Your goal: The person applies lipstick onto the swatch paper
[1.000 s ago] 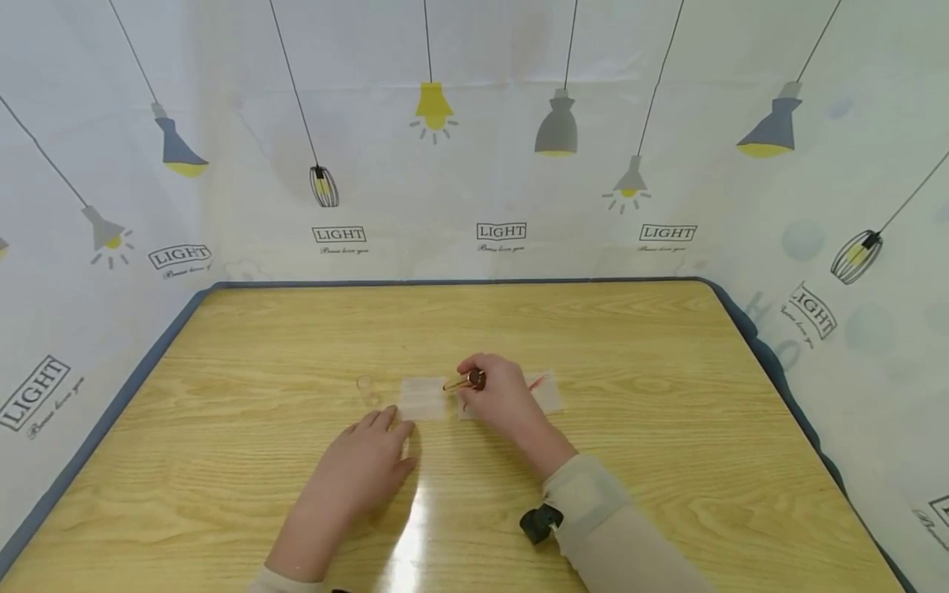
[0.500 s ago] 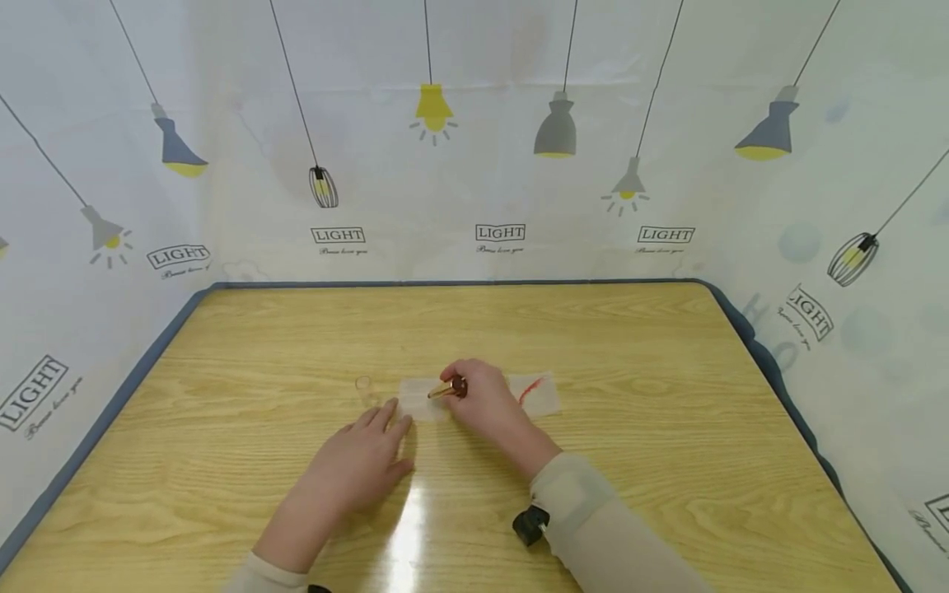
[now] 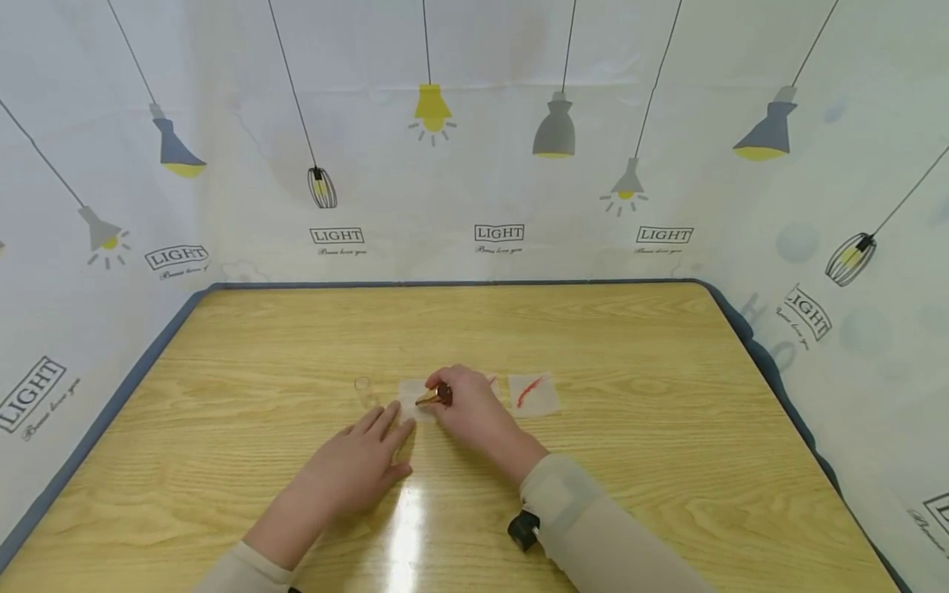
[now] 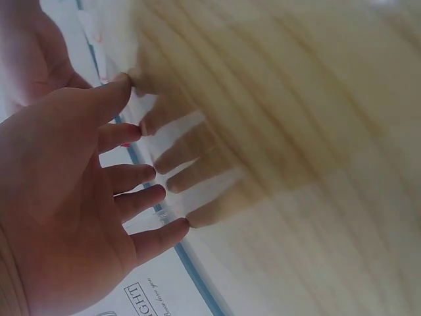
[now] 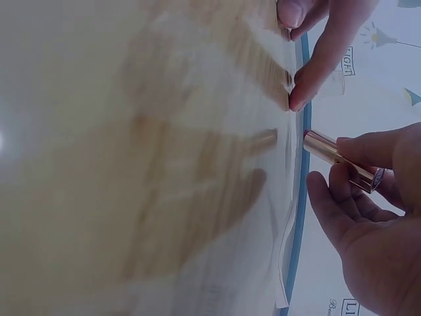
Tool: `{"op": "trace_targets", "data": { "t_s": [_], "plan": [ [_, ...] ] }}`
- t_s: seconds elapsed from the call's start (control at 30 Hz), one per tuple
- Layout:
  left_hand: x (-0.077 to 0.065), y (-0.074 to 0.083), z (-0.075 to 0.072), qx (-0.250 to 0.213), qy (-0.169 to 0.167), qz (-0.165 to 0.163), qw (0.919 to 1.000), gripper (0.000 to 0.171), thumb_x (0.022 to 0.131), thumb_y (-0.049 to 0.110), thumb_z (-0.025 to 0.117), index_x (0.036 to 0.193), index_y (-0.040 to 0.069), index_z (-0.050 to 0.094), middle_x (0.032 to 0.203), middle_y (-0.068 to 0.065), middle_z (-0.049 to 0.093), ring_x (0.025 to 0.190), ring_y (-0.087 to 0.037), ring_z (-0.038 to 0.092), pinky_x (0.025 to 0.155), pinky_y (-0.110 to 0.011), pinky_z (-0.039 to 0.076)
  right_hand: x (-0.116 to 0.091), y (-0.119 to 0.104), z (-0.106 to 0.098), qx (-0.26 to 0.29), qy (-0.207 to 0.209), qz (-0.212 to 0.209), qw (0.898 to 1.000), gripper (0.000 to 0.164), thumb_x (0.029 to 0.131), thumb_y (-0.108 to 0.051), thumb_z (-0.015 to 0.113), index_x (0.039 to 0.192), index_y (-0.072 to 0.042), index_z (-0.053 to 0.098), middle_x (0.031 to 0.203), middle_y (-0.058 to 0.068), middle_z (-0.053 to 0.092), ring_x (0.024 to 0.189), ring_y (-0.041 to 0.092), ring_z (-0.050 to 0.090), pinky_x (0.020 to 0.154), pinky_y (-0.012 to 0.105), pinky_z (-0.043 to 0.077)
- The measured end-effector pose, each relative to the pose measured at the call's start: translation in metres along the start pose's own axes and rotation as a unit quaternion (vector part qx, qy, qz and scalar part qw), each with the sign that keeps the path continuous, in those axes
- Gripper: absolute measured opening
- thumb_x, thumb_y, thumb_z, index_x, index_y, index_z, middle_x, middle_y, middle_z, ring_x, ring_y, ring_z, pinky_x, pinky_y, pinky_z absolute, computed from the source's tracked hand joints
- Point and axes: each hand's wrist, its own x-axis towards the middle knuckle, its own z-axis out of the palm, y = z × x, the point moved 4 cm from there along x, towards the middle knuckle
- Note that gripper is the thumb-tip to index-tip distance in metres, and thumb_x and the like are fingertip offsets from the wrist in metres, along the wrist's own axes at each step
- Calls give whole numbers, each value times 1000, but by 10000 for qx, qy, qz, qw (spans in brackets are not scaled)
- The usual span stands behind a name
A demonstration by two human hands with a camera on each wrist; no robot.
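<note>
Loads of white backdrop [image 3: 474, 185] with lamps printed on it, wrapped round the far side and both ends of a yellowish wood-grain table [image 3: 638, 346]. Next down, two hands. Left hand [image 3: 352, 469] low on the tabletop, fingers spread, fingertips right by the edge of the leftmost sheet, gripping nothing. Right hand [image 3: 470, 408] pinching a lipstick tube [image 5: 323, 147] between thumb and fingers, gold end pointed at that same sheet.

Big change over the last second: a slide of the right hand leftward and a bit nearer, dragging the tube end diagonally across the left sheet [image 3: 409, 390]. Also newly uncovered: a corner of the middle sheet [image 3: 497, 390] and all of the right sheet [image 3: 547, 402]. Best guess: two pieces already swiped, now busy on number three. Can't tell for sure if touching, though maybe a slim gap in the right wrist view.

Containers, then: the tube, with a bit of red lipstick [image 5: 305, 133] poking out. Past the left fingertips, a clear container [image 3: 362, 384], maybe the cap, contents too faint to make out.

Tiniest stuff last: red streaks [image 3: 530, 392], one slanting across the right sheet, a scrap on the middle one. None visible on the left sheet.
</note>
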Motion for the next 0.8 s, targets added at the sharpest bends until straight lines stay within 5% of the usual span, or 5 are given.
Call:
{"op": "trace_targets", "data": {
  "t_s": [0.23, 0.8],
  "plan": [
    [0, -6, 9, -338, -437, -35, 9985, 79, 107, 59, 53, 168, 11, 33, 178, -20, 20, 164, -44, 23, 126, -67, 33, 0, -2, 3, 65, -16, -64, 10000, 22, 101, -13, 74, 122, -7, 73, 104, 4, 69, 90, 14, 61, 79, 31, 56],
    [-1, -8, 14, -660, -714, -199, 9951, 91, 104, 70, 48, 172, 16, 20, 181, -16, 5, 167, -42, 10, 129, -71, 22, 2, -9, 15, 27, -95, -398, 9992, 17, 99, -12, 76, 115, -8, 74, 104, 3, 70, 89, 11, 61, 78, 23, 54]
  ]
}}
